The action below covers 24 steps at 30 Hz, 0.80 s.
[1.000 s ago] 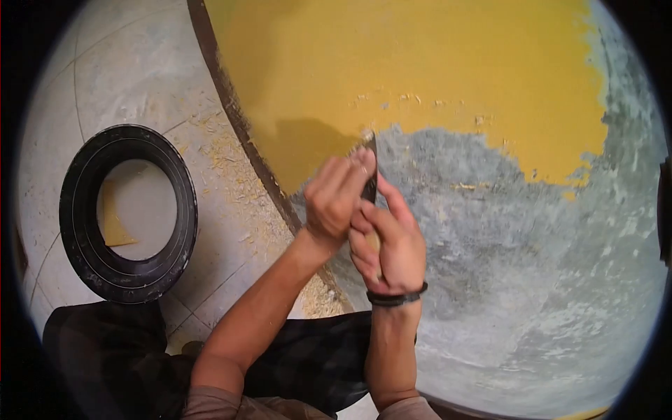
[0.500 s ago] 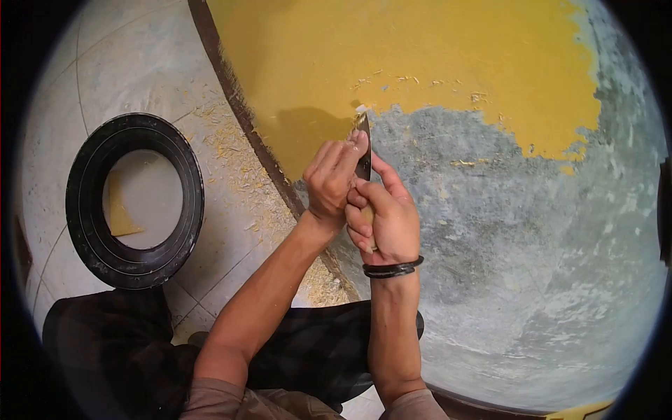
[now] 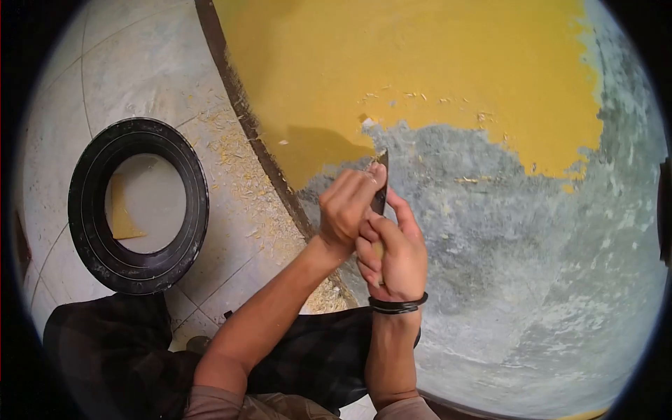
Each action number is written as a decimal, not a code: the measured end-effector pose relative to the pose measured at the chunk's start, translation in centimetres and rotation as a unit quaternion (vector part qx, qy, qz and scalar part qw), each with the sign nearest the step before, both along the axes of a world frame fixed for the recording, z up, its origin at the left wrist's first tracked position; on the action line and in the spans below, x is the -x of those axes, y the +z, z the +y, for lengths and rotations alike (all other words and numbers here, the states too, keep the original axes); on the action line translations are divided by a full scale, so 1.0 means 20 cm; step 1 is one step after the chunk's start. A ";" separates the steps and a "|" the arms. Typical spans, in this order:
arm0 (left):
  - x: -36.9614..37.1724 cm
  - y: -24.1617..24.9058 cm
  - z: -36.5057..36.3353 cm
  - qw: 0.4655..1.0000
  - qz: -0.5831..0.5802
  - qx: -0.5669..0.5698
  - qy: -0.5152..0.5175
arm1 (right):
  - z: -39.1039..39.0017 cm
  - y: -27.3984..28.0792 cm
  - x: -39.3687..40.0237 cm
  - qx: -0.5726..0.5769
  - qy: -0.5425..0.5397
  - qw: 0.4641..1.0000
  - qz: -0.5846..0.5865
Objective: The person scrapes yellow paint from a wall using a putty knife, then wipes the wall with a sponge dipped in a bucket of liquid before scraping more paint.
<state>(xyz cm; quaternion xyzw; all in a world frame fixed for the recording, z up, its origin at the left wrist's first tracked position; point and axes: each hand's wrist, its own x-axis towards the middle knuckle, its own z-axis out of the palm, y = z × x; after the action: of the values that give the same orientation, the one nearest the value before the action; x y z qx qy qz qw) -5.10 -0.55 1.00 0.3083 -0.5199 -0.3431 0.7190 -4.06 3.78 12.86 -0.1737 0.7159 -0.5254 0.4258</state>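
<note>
My right hand (image 3: 393,255) is closed around the pale handle of a scraper (image 3: 379,204), whose dark, narrow blade points up the wall. Pressed against the blade from the left is my left hand (image 3: 348,204), its fingers curled and its thumb near the tip. The blade tip lies over the grey bare wall (image 3: 476,231), just below the ragged edge of the yellow paint (image 3: 420,56). Paint shavings cling by the tip. A small white chip (image 3: 367,122) sits on the paint edge above it. Much of the handle is hidden in my fingers.
A black round tub (image 3: 85,210) stands on the tiled floor (image 3: 133,63) at left, with a yellowish flat piece (image 3: 124,217) inside. Pale shavings (image 3: 245,164) litter the floor along the brown strip (image 3: 234,84) at the wall's base. My dark-trousered legs (image 3: 308,357) are below.
Both hands and the scraper have come down toward me and slightly right, away from the paint edge. The blade tip has left the white chip.
</note>
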 end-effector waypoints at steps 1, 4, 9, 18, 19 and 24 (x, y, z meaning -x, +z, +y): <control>0.02 -0.01 -0.02 1.000 0.010 0.011 0.019 | -0.01 -0.01 0.02 -0.011 0.004 1.000 0.003; -0.02 -0.10 -0.12 0.999 -0.024 -0.002 0.026 | -0.09 -0.08 0.04 -0.014 0.001 1.000 -0.006; -0.09 -0.14 -0.08 0.999 -0.036 -0.012 -0.013 | -0.08 -0.15 0.02 -0.039 0.035 0.999 0.003; -0.03 -0.14 -0.06 0.998 -0.065 -0.011 0.023 | -0.05 -0.14 0.08 -0.049 0.033 0.998 -0.018; -0.06 -0.15 -0.08 0.997 -0.080 0.002 0.016 | -0.06 -0.15 0.09 -0.059 0.045 0.997 -0.008; -0.01 -0.07 0.01 0.997 -0.071 0.022 0.019 | 0.09 -0.07 0.05 -0.028 0.013 1.000 -0.004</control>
<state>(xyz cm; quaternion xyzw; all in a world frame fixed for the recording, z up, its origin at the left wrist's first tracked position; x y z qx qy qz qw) -4.88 -0.32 -0.33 0.3260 -0.5714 -0.2954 0.6928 -5.00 5.56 11.54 -0.1692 0.7263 -0.5002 0.4401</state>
